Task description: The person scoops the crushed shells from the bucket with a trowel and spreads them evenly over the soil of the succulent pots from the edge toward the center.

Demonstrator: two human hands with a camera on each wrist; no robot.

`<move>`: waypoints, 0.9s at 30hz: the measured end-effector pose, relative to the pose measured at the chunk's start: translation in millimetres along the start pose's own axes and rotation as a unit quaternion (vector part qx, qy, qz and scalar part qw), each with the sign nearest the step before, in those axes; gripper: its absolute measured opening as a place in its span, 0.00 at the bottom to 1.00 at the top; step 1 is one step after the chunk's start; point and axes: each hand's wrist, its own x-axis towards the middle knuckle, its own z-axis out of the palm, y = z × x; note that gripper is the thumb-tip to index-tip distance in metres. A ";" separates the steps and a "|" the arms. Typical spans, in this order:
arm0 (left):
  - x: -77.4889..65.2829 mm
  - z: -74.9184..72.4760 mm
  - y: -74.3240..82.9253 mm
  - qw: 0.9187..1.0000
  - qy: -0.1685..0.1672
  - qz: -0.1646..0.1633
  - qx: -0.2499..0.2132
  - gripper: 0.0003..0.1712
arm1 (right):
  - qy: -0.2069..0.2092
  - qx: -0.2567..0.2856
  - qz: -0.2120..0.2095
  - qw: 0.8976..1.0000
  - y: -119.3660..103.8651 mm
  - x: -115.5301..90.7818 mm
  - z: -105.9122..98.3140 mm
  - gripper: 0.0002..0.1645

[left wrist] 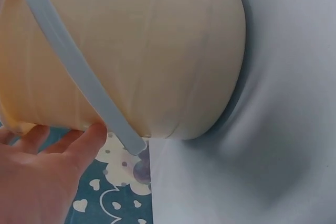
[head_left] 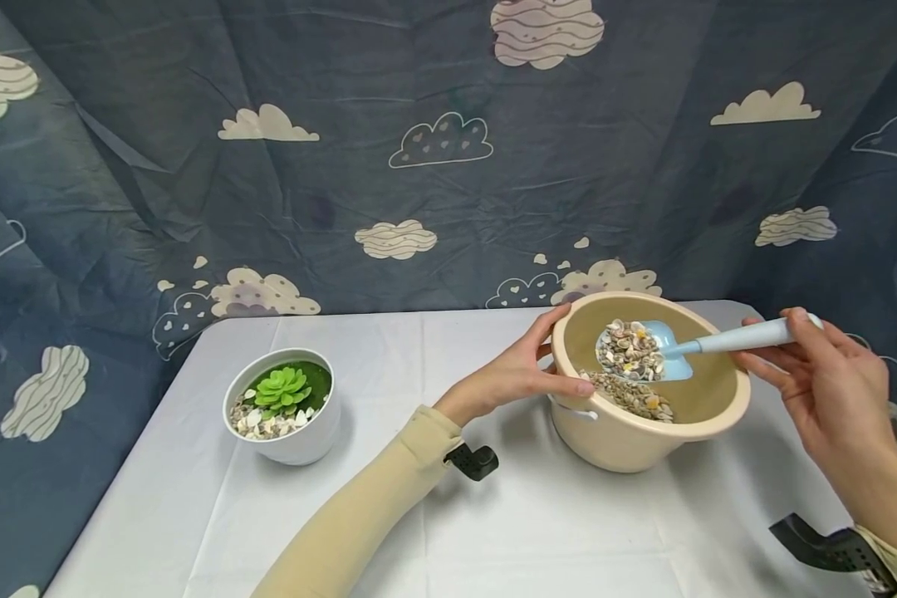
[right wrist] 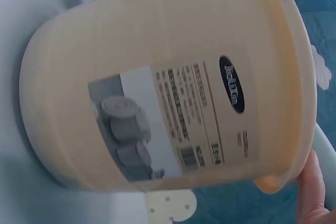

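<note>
A cream plastic bucket (head_left: pixel 616 448) stands on the white-covered table at the right, with loose pebble gravel (head_left: pixel 635 400) inside. My left hand (head_left: pixel 512 374) holds its left rim, thumb along the front edge and fingers at the far side. In my right hand (head_left: pixel 837 390) is the handle of a pale blue hand shovel (head_left: pixel 743 336). The shovel's blade is over the bucket's opening, loaded with mixed pebbles (head_left: pixel 629 351). The left wrist view shows the bucket's white carrying handle (left wrist: pixel 84 72) hanging down its side. A printed label (right wrist: pixel 178 121) faces the right wrist camera.
To the left stands a white pot (head_left: pixel 299 444) with a green succulent (head_left: pixel 280 390), pale stones and a green mossy patch. The white tablecloth (head_left: pixel 538 531) covers the table. Behind hangs a dark blue cloth (head_left: pixel 329 216) with a cloud pattern.
</note>
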 end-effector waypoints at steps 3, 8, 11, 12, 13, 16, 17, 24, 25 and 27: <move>-3.0 -0.3 0.7 1.000 0.004 0.003 -0.003 0.59 | 0.000 0.014 -0.007 1.000 2.6 -2.5 4.1 0.14; -10.5 -5.4 -0.6 0.999 0.004 0.023 0.028 0.55 | 0.002 0.035 -0.012 0.999 5.6 -5.7 12.9 0.13; -16.9 -10.0 -0.2 0.998 0.008 0.027 0.064 0.53 | 0.003 0.043 -0.012 0.999 6.2 -7.3 17.1 0.12; -19.2 -11.4 0.2 0.997 0.011 0.025 0.077 0.54 | 0.001 0.047 -0.013 0.999 6.5 -7.6 18.4 0.12; -21.3 -12.4 0.8 0.996 0.013 0.025 0.086 0.54 | -0.001 0.051 -0.014 0.999 6.8 -7.9 19.8 0.12; -28.1 -15.0 3.3 0.994 0.019 0.021 0.102 0.55 | -0.013 0.063 -0.018 0.998 8.9 -8.7 24.5 0.11; -30.3 -15.9 4.4 0.994 0.020 0.020 0.106 0.55 | -0.017 0.068 -0.019 0.997 9.8 -9.0 26.2 0.10; -45.3 -22.6 15.0 0.987 0.035 0.039 0.152 0.54 | -0.034 0.079 -0.020 0.996 14.1 -13.5 39.7 0.11; -47.3 -23.9 16.5 0.986 0.037 0.042 0.159 0.54 | -0.037 0.082 -0.018 0.996 14.4 -14.5 41.8 0.11; -51.3 -26.7 19.5 0.983 0.043 0.047 0.172 0.54 | -0.047 0.089 -0.013 0.995 14.6 -16.3 46.2 0.12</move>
